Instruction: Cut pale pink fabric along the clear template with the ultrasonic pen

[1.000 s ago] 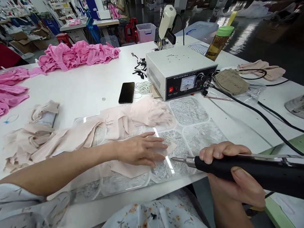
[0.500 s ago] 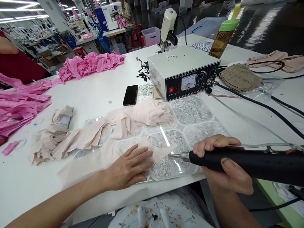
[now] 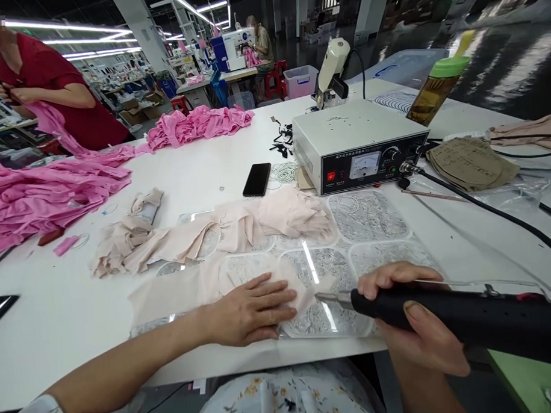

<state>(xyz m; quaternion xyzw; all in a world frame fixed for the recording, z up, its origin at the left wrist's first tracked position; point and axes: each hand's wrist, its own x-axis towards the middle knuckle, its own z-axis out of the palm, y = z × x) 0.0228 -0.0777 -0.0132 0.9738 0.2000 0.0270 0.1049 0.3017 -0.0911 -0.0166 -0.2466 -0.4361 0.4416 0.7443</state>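
Observation:
My left hand [image 3: 256,308] lies flat, fingers stretched out, on a thin pale beige fabric strip [image 3: 179,288]. My right hand [image 3: 415,322] is wrapped round a black handheld ultrasonic tool [image 3: 460,305] with its thumb along the side. The slim metal tip [image 3: 335,297] points left and meets the strip's right end. Beyond the tip shows a small pale fabric corner [image 3: 326,283]; whether it is still joined I cannot tell. Under the fabric is a clear-covered, grey-patterned mat [image 3: 302,323] with rounded squares.
Behind the strip lie bunched beige pieces [image 3: 294,215] and a phone [image 3: 256,179]. A generator box [image 3: 359,140] with a cable stands at back right, near a green-lidded bottle [image 3: 438,92]. Pink fabric [image 3: 53,196] heaps at left, where a person in red [image 3: 63,87] stands.
The view has swung left, showing more of the person in red. The tool tip has shifted slightly against the strip's end, whose narrow tail now looks shorter. My left hand stays flat.

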